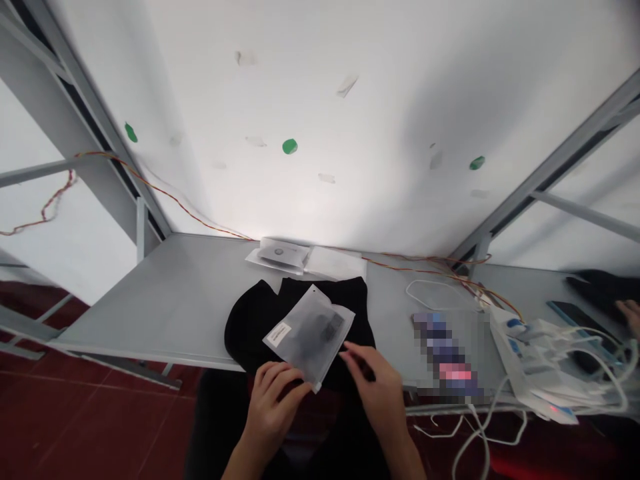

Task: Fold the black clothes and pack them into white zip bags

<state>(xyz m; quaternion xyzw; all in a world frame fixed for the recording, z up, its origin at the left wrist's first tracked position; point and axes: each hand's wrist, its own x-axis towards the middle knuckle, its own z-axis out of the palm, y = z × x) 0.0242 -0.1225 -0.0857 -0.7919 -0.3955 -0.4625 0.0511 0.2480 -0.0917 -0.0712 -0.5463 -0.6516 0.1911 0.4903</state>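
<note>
A frosted translucent zip bag (pixel 311 333) with a small white label lies tilted over a folded black garment (pixel 250 320) at the table's front edge. Something dark shows dimly inside the bag; its kind cannot be made out. My left hand (pixel 277 400) has its fingers curled on the bag's lower edge, near the zip slider at the bottom corner. At the bag's right edge, my right hand (pixel 375 387) has thumb and forefinger pinched together on the rim. Black cloth also hangs over my lap below the hands.
Flat white packets (pixel 283 253) lie against the white wall. To the right are a blurred-out phone-like object (pixel 447 357), a white power strip (pixel 530 373) with tangled cables, and another person's hand (pixel 630 315). Red-yellow wires (pixel 410 268) run along the back.
</note>
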